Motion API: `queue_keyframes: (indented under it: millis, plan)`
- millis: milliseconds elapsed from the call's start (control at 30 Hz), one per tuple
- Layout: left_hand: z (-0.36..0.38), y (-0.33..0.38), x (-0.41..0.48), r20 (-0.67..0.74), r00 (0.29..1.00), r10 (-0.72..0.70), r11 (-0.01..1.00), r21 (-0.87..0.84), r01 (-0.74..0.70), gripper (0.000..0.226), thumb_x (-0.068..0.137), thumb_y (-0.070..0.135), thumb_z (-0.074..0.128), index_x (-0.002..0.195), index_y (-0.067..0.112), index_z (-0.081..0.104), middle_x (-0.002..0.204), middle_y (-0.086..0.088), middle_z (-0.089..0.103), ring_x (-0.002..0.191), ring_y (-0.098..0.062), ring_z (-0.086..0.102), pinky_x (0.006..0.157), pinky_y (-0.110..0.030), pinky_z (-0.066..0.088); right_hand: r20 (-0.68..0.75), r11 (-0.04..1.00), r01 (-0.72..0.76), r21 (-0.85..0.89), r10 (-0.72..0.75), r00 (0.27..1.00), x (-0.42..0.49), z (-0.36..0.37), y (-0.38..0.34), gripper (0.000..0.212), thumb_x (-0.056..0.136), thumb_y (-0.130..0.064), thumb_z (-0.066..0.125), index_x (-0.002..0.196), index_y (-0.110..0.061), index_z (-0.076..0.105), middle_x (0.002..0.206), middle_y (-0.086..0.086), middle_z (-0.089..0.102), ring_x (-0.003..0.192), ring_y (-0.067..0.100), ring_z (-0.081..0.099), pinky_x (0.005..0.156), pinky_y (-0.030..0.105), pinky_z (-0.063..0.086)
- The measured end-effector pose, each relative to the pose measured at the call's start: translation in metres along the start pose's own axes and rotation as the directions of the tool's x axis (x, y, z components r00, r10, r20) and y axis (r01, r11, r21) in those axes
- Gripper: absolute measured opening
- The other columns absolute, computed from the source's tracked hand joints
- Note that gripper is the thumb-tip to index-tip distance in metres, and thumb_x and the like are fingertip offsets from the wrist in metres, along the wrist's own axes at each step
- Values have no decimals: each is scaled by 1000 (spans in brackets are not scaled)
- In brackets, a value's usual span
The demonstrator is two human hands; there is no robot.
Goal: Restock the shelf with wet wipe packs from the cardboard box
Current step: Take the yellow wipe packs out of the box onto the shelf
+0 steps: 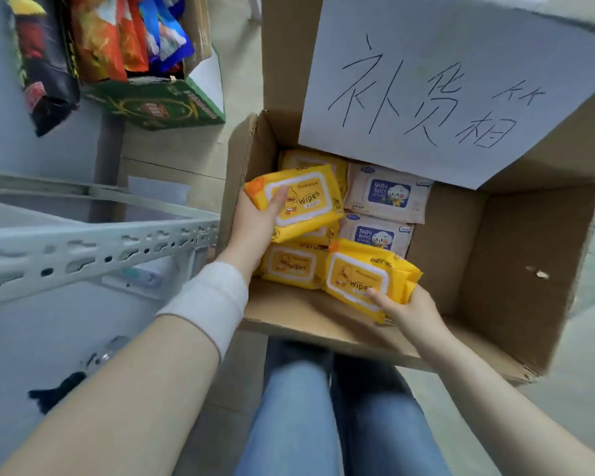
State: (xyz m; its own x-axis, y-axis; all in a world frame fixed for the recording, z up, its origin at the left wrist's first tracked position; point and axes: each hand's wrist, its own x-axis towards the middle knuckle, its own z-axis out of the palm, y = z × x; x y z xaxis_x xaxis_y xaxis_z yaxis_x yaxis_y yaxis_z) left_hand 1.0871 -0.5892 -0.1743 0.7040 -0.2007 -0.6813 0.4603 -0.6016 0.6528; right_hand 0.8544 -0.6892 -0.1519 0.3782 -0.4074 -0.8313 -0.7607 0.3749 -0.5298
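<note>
An open cardboard box (pixel 488 255) stands on the floor in front of me. Inside lie yellow wet wipe packs (pixel 292 267) and white baby wipe packs (pixel 387 192). My left hand (pixel 255 225) grips one yellow pack (pixel 304 202) lifted over the box's left side, thumb on its top face. My right hand (pixel 406 309) holds a second yellow pack (pixel 364 278) near the box's front edge, thumb on its lid. The grey metal shelf (pixel 83 249) stands to the left of the box.
A white paper with handwritten characters (pixel 443 87) is stuck on the box's raised flap. A green carton of snack bags (pixel 145 63) sits at the upper left. My knees in blue jeans (pixel 323 413) are just below the box.
</note>
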Motion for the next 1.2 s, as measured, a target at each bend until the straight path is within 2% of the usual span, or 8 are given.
queue_keyframes:
  millis: [100,200,333,433,700,833,967,1200]
  plan:
    - [-28,6,-61,-12,999,41,998,-53,-42,45,79,49,64,115,31,43,117,2,59,111,-22,58,97,-47,47,-10,995,88,-46,-89,996,-37,-47,-10,18,78,-29,69,93,-32,60,96,-9,66,88,5,63,57,15,53]
    - [-58,13,-135,-72,989,129,974,-180,-140,52,74,51,66,116,29,47,110,6,63,109,-22,60,83,-36,54,33,985,168,-49,-167,986,-78,-77,-20,21,74,-32,71,93,-31,61,102,-5,68,94,16,66,76,35,56]
    - [-112,17,-250,-212,943,256,898,-309,-313,52,57,61,69,101,35,56,106,8,67,99,-15,66,81,-39,56,202,965,262,22,-261,944,-150,-85,-34,58,48,-52,80,98,-30,61,97,-5,73,81,12,72,54,25,56]
    - [-155,13,-341,-319,897,307,847,-338,-410,49,56,66,67,97,41,59,101,14,69,95,-12,68,75,-36,57,326,940,341,11,-326,887,-213,-78,-45,87,23,-66,82,100,-33,59,91,-14,74,82,7,71,56,23,56]
    - [-286,-24,-545,-642,696,323,690,-343,-637,26,82,47,57,106,36,59,109,7,69,102,-15,66,83,-39,54,592,809,586,-35,-456,665,-374,20,-97,98,36,-65,81,120,-22,55,109,0,71,96,30,68,80,46,57]
    - [-353,-76,-633,-780,564,271,634,-296,-714,25,87,39,54,111,29,55,109,5,69,102,-15,66,85,-38,55,695,720,694,21,-509,507,-456,91,-94,74,46,-61,78,110,-28,60,105,0,72,82,19,70,62,27,59]
    - [-417,-160,-723,-886,427,181,622,-233,-747,34,81,44,60,110,27,57,105,7,71,101,-14,67,84,-36,55,772,689,723,48,-485,410,-533,171,-59,80,34,-65,82,100,-23,62,86,-5,75,59,10,66,50,19,53]
    - [-496,-330,-851,-957,291,-9,684,-218,-696,33,69,51,59,95,30,60,85,18,73,81,-2,70,64,-20,56,900,676,737,-3,-320,298,-634,321,35,55,55,-51,75,99,-21,64,79,2,73,50,12,60,49,25,50]
